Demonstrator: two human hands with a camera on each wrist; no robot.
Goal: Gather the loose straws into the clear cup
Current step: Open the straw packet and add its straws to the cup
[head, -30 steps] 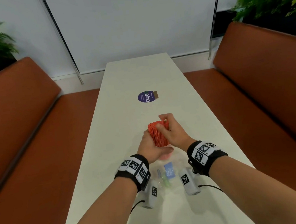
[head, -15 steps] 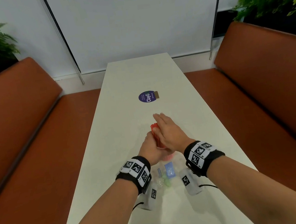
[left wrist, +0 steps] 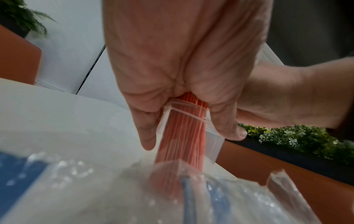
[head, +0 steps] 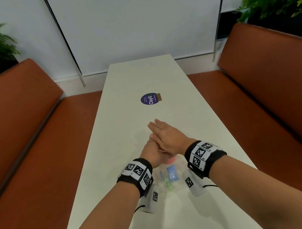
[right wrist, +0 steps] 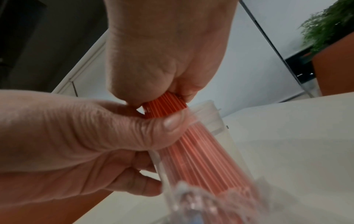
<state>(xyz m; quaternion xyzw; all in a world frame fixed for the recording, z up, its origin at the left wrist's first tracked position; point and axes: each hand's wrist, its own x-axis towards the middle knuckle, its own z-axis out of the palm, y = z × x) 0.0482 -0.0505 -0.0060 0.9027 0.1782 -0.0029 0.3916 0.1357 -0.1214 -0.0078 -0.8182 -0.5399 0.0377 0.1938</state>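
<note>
Nearest, a crinkled clear plastic bag (head: 169, 182) with blue and green bits on the white table (head: 120, 117). Just beyond, left hand (head: 151, 152) curled round the clear cup (left wrist: 191, 133), thumb and fingers on opposite walls. Inside it, a tight bundle of red straws (right wrist: 191, 148). On top, right hand (head: 167, 136), fingers straight, palm pressing the straw ends. Farther off, a purple round sticker (head: 149, 99).

– What is the cup (left wrist: 212, 145) made of?
– Clear, shiny plastic; the red straws (right wrist: 193, 153) look like smooth plastic too, with fine lines.
– And the table (head: 161, 76)?
– Smooth and matt white; the bag (left wrist: 114, 197) is crinkly, glossy plastic; the benches (head: 273, 82) look like smooth brown leather.
</note>
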